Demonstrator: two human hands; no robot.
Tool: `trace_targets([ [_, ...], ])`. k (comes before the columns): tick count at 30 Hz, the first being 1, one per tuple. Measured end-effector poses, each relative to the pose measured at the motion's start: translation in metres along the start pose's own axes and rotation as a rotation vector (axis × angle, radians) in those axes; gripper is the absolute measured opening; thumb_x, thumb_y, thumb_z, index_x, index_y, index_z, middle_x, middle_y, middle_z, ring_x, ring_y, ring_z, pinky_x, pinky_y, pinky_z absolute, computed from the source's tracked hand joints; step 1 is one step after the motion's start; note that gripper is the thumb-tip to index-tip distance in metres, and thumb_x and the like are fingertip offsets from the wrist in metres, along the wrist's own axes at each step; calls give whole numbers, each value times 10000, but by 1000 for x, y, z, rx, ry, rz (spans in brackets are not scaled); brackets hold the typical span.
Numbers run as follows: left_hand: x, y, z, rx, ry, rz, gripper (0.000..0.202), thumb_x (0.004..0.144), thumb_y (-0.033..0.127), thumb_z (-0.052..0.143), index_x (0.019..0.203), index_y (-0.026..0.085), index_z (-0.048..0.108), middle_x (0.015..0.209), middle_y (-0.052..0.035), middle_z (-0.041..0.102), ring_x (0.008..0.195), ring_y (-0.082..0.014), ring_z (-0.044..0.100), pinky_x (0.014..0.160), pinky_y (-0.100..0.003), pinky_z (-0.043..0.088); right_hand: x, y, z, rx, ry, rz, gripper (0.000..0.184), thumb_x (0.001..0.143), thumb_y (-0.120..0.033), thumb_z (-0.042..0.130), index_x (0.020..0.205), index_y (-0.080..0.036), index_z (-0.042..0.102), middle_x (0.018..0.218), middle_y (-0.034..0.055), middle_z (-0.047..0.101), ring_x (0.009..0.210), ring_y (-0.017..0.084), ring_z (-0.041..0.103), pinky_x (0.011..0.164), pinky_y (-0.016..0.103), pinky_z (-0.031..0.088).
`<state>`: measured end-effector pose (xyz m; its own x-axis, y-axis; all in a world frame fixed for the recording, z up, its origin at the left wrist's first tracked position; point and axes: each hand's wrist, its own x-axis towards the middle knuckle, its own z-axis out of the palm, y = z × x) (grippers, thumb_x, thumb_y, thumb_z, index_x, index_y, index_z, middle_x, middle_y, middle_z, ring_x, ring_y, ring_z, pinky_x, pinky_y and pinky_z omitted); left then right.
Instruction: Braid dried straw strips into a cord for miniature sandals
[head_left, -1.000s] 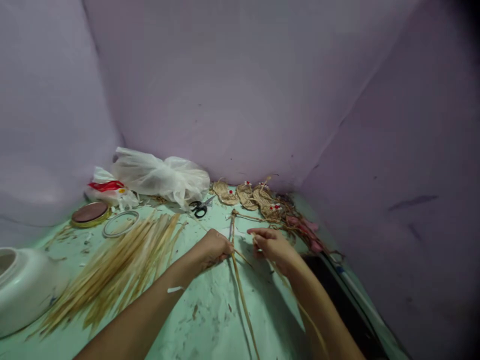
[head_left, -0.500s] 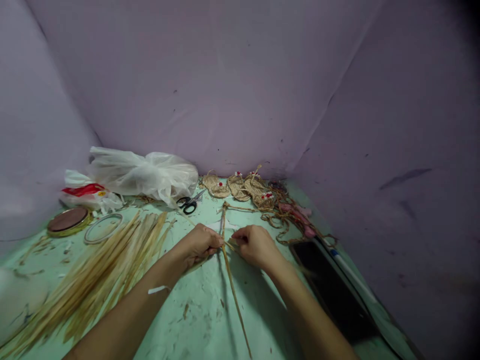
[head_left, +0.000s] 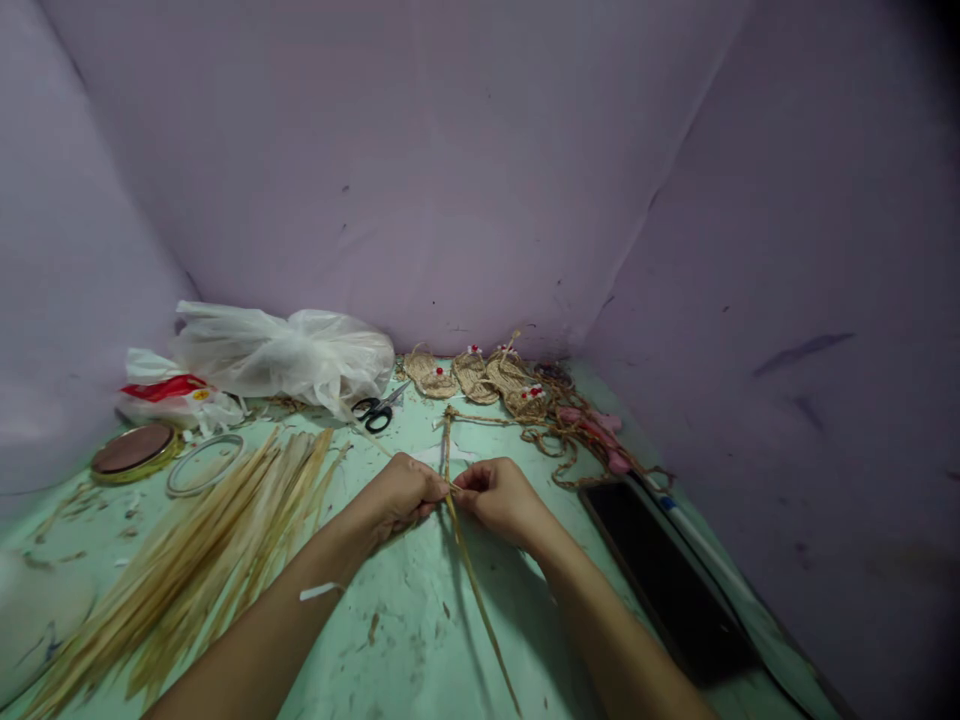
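Observation:
My left hand (head_left: 411, 490) is closed, pinching a braided fibre cord (head_left: 447, 445) at its lower end. My right hand (head_left: 491, 495) is closed too, its fingertips pinching a thin fibre strand close beside the left fingertips. Above the hands the cord runs up to a knot, from which another piece leads right to a tangle of brown cord (head_left: 559, 440). One loose strand (head_left: 484, 610) hangs from the hands toward me. Dried fibre strips (head_left: 195, 560) lie in a bundle left of my left arm.
Black-handled scissors (head_left: 379, 412) lie beyond my left hand, beside a white plastic bag (head_left: 300, 355). Woven slipper-shaped pieces (head_left: 472, 378) with red beads rest along the wall. A black flat object (head_left: 667, 580) is at the right; a round tin (head_left: 135, 450) and a tape ring (head_left: 205, 465) are at the left.
My right hand has moved slightly left, bringing its fingertips up against the left ones. The loose strand's lower end has swung a little to the right.

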<state>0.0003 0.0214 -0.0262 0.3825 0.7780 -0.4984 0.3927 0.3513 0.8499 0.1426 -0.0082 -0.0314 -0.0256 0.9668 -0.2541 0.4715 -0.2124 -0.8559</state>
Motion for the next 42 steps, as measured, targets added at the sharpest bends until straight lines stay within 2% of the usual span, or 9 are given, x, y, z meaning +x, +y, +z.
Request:
trace_targets([
  [5, -2, 3, 3, 75, 25, -8, 268, 613, 297, 524, 414, 157, 411, 248, 61, 291, 214, -35, 184, 287, -192, 91, 2, 1, 1, 1, 63, 0, 121, 580, -126, 535, 611, -94, 647, 476, 0, 525, 415, 52, 368, 396, 166, 262],
  [11, -3, 7, 11, 35, 94, -25, 168, 607, 169, 485, 444, 143, 451, 255, 59, 321, 224, -42, 222, 302, -190, 137, 1, -1, 0, 74, 51, 8, 65, 579, -103, 552, 578, -94, 617, 438, -20, 496, 401, 45, 352, 400, 166, 248],
  [17, 4, 1, 11, 35, 133, 22, 112, 593, 153, 488, 513, 110, 553, 266, 53, 347, 254, -51, 250, 319, -193, 170, -1, -10, -3, 431, -77, 255, 267, 740, -182, 426, 497, -119, 519, 403, -15, 479, 346, 48, 367, 366, 161, 257],
  [20, 3, 1, 11, 33, 126, 39, 123, 597, 165, 487, 529, 108, 571, 270, 51, 354, 262, -53, 253, 321, -192, 171, -2, -12, -5, 521, -116, 335, 286, 744, -127, 395, 488, -115, 523, 393, -8, 486, 340, 48, 394, 369, 149, 293],
  [24, 0, 6, 12, 60, 119, 40, 134, 597, 146, 474, 497, 113, 556, 258, 53, 334, 257, -54, 237, 321, -196, 161, -3, -12, -6, 413, -155, 309, 228, 689, -92, 462, 482, -89, 557, 366, -17, 469, 307, 29, 333, 323, 141, 231],
  [29, 4, 2, 12, 64, 133, 82, 150, 576, 126, 469, 429, 128, 501, 258, 49, 336, 271, -53, 246, 335, -197, 172, -1, -11, -4, 345, -145, 320, 278, 733, -201, 466, 492, -90, 548, 421, 12, 523, 328, 52, 416, 343, 158, 296],
  [33, 9, -5, 11, 82, 128, 116, 152, 565, 135, 472, 414, 131, 485, 266, 48, 336, 280, -53, 250, 340, -200, 171, -3, -10, -3, 267, -159, 278, 206, 693, -166, 500, 502, -100, 541, 429, 4, 524, 336, 58, 436, 357, 165, 318],
  [39, 4, -1, 14, 65, 149, 80, 122, 566, 144, 479, 480, 103, 554, 276, 47, 344, 288, -51, 255, 344, -199, 161, 2, -1, 0, -4, -12, 94, 119, 619, -150, 570, 509, -105, 568, 365, -38, 444, 327, 27, 303, 347, 167, 192],
  [42, 2, 2, 15, 49, 162, 67, 127, 565, 134, 469, 501, 96, 571, 271, 52, 333, 280, -52, 245, 338, -200, 148, 4, 0, 0, 57, 22, 45, 53, 606, -128, 568, 567, -101, 591, 422, -27, 504, 365, 29, 326, 374, 167, 210],
])
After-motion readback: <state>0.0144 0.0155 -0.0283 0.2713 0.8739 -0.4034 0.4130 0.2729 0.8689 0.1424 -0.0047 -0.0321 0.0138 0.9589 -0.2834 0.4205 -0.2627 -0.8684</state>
